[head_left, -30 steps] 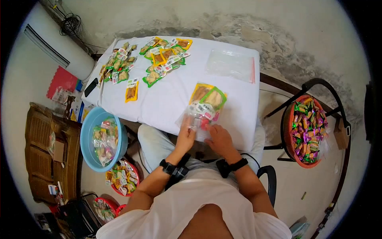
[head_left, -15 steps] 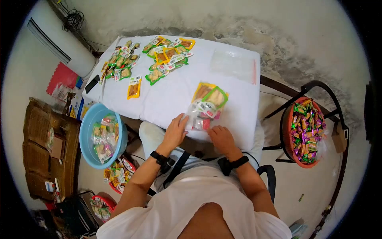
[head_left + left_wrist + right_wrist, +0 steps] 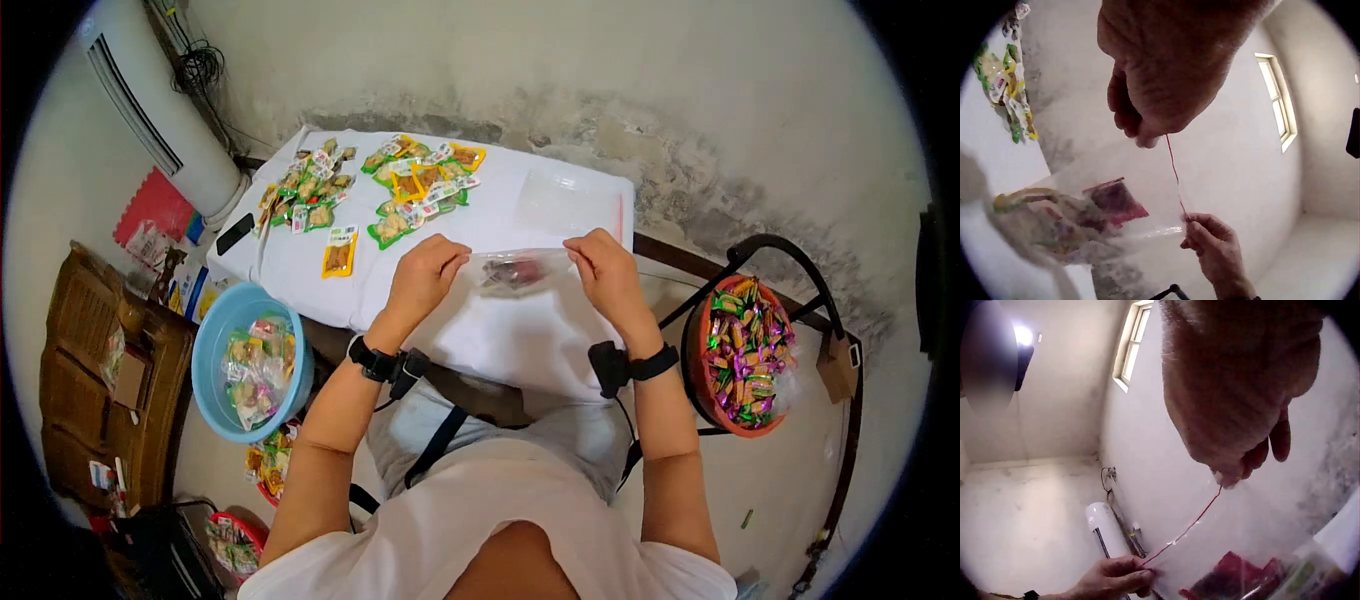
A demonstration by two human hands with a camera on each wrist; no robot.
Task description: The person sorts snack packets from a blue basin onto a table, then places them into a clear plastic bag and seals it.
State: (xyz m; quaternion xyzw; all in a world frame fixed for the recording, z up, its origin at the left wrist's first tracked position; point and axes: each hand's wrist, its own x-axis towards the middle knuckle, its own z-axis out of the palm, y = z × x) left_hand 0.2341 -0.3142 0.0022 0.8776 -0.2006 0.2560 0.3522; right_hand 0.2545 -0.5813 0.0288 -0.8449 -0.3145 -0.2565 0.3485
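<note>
A clear zip bag (image 3: 515, 272) with a red strip along its mouth is stretched between my two hands, raised over the table's near part. My left hand (image 3: 422, 280) pinches one top corner between thumb and fingers; my right hand (image 3: 608, 272) pinches the other. In the left wrist view the red strip (image 3: 1174, 165) runs fairly taut from hand to hand. Snack packets hang inside the bag, among them a dark red packet (image 3: 1116, 203); the plastic blurs the others.
On the white-covered table (image 3: 480, 345) lie two piles of snack packets (image 3: 312, 190), a single yellow packet (image 3: 340, 252), a phone (image 3: 235, 233) and a flat clear bag (image 3: 570, 205). A blue basin (image 3: 205, 375) of filled bags stands left, an orange basin (image 3: 712, 385) of wrapped snacks right.
The filled bag lay flat on the table near both hands. Now both hands have taken its top corners and lifted it, moving apart and forward.
</note>
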